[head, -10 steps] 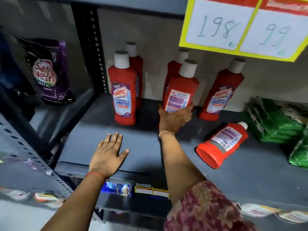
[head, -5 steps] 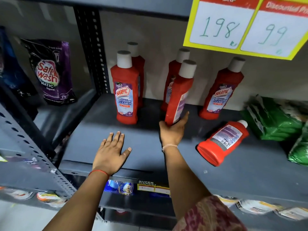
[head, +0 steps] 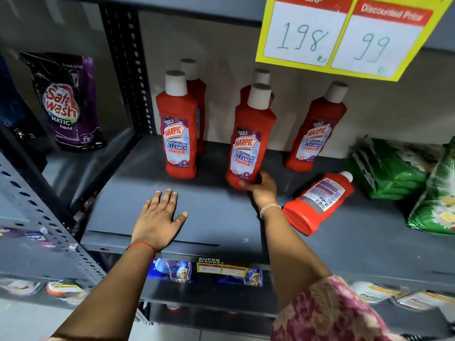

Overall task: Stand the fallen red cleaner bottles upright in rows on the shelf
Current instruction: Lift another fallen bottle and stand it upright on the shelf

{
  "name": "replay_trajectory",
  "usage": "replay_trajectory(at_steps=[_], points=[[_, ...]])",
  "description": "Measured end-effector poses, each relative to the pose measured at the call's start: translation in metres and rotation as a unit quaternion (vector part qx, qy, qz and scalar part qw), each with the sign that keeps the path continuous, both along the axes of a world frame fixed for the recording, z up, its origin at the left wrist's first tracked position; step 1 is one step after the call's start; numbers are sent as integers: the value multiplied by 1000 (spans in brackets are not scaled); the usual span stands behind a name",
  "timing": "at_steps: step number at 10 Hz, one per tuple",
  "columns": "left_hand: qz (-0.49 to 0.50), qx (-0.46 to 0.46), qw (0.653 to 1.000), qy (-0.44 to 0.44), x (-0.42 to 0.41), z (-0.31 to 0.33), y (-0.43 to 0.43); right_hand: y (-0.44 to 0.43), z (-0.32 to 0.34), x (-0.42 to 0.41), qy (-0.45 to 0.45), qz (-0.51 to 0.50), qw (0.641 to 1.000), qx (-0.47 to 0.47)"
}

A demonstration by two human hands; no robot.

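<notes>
My right hand grips the base of a red cleaner bottle that stands on the grey shelf, label facing me. Directly behind it another red bottle is mostly hidden. To the left, a front bottle stands upright with one behind it. An upright bottle stands at the back right. One red bottle lies on its side to the right of my wrist, cap pointing to the back right. My left hand rests flat on the shelf's front, fingers spread.
Green packets and a green bag fill the shelf's right end. A yellow price sign hangs from above. A black perforated upright bounds the left; a purple detergent pouch stands beyond it.
My right hand has turned the held bottle from back label, through side-on, to front label facing me, and set it down upright. My left hand stayed flat.
</notes>
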State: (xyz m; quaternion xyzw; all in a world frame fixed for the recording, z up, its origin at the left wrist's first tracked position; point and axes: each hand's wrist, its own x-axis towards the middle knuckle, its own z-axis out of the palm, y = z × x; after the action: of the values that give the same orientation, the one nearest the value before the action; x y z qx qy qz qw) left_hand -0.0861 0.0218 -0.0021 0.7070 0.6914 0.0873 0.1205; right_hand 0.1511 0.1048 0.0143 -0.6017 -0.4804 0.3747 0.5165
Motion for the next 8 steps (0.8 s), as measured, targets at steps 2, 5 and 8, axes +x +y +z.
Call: replay_trajectory(at_steps=[2,5,8], points=[[-2,0,1000,2,0,0,1,10,6,15,-98,67,992,-38],[-9,-5,1000,1,-1,4,0,-17,25,5,-120,14,993,2],[14,-12,1000,-11,77,12,-7,-51,45,90,-266,-319,852,-317]])
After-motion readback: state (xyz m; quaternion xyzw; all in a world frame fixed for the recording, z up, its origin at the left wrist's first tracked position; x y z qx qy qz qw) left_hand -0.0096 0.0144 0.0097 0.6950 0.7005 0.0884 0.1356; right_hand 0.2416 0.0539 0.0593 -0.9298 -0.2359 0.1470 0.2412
